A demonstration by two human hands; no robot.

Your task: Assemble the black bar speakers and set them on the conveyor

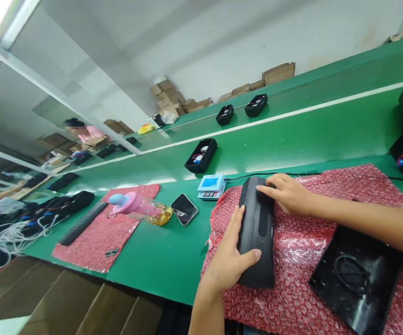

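A black portable speaker (257, 242) lies lengthwise on a sheet of pink bubble wrap (292, 284), with a small panel and a tiny blue light on its upper face. My left hand (231, 256) grips its left side, fingers along the edge and thumb over the face. At the far end, my right hand (288, 193) is closed around the corner, a fingertip pressing on the casing. Right of the speaker, a black plastic tray (351, 302) holds a coiled black cable (353, 274).
A light-blue meter with a screen (211, 187), a phone (184, 209) and a pink-lidded bottle (142, 208) stand to the left on the green bench (152, 251). Open black speaker housings (201, 156) sit along the belt behind. Another person (88, 132) is at the far left.
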